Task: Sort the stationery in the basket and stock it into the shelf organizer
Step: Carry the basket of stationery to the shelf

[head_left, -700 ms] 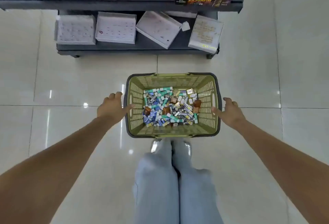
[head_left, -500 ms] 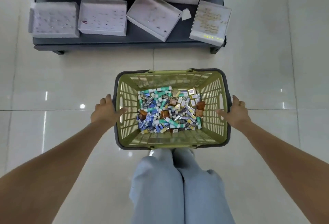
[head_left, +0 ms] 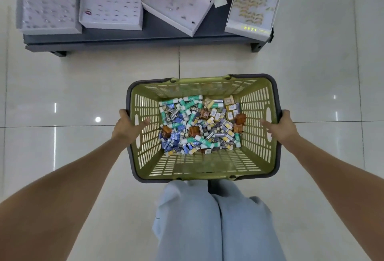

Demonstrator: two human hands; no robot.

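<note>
the left hand [head_left: 126, 127] wraps its fingers [head_left: 123, 113] round the left rim of the green basket [head_left: 203, 169], thumb inside the wall. the right hand [head_left: 280, 126] grips the right rim the same way. between the two thumbs, low on the basket floor, lies the stationery [head_left: 200, 124] in a mixed heap. past the fingertips is bare shiny floor [head_left: 87, 86], then the dark shelf [head_left: 135, 36] edge with white boxes [head_left: 111, 4] on it.

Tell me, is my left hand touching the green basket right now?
Touching. The head view shows the left hand wrapped over the rim of the basket, thumb inside against the slotted side wall and fingers outside it.
</note>
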